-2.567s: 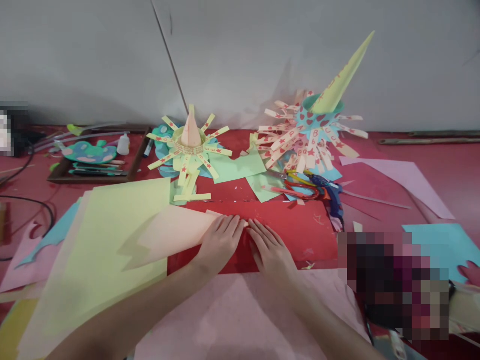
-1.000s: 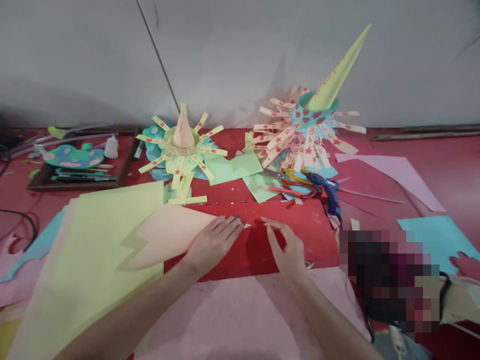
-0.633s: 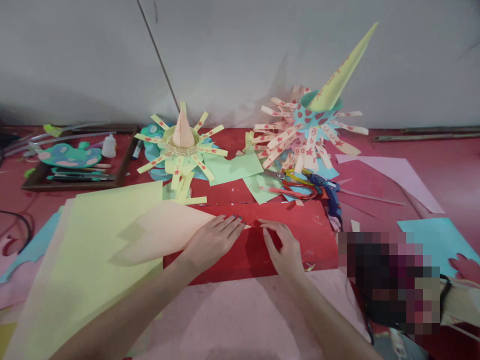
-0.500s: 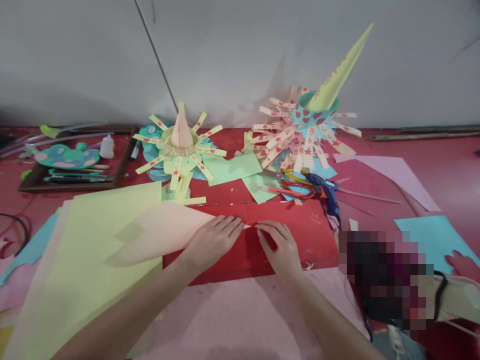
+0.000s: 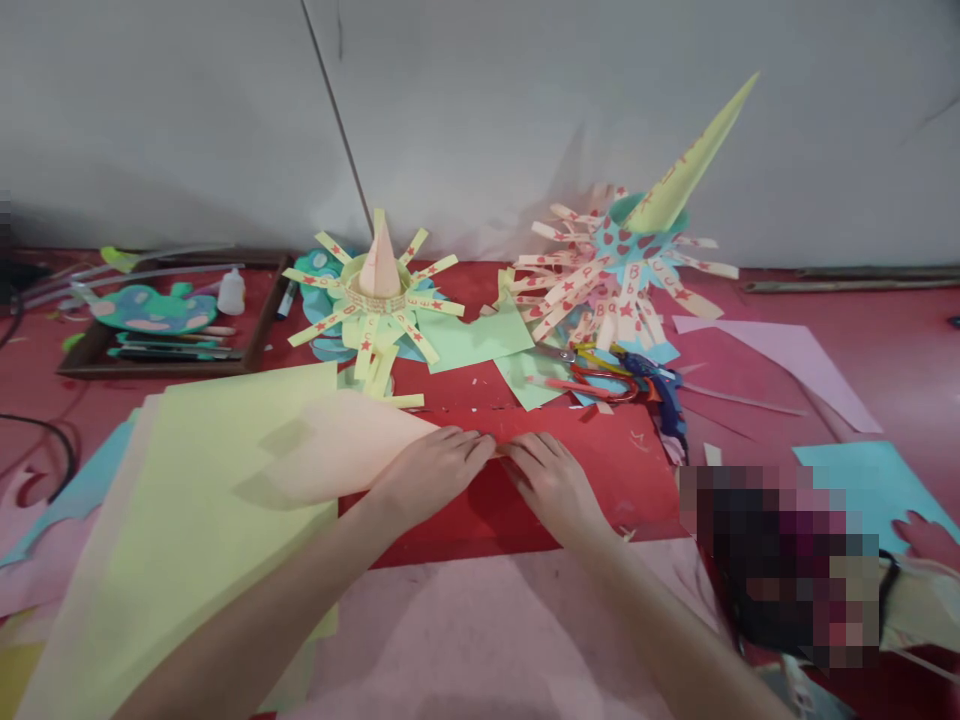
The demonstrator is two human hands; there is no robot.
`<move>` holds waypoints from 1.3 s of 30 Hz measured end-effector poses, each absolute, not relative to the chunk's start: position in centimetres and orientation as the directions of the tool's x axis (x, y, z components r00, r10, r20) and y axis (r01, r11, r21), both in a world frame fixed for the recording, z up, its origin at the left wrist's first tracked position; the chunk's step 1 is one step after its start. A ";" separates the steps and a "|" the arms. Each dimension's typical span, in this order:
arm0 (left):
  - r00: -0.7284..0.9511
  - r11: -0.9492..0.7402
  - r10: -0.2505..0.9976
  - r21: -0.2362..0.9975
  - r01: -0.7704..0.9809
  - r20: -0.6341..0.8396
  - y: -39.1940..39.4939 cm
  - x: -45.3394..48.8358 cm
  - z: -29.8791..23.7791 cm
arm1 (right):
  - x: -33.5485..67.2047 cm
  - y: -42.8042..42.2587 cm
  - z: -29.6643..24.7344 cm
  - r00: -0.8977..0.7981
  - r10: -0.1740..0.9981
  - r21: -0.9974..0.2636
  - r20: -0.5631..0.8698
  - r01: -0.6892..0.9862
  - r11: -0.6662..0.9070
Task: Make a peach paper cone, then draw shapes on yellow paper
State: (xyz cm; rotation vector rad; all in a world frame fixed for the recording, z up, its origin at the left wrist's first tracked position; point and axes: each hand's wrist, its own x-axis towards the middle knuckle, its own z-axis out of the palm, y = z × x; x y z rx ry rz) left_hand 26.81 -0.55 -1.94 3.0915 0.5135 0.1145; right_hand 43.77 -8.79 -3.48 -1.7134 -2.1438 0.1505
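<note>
desk: red, strewn with craft pieces | pale curled paper: wide end over yellow sheets, narrowing rightward | left hand: over the narrow part, gripping or pressing, cannot tell | right hand: gap just closed, fingers now pinching | tip: between both hands, apparently being shaped
</note>
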 end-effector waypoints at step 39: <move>0.473 0.356 0.848 0.918 -0.173 -0.240 1.6 29.2 9.2 | 44.0 -1.7 9.2 0.326 0.933 -0.985 0.154 0.128 0.118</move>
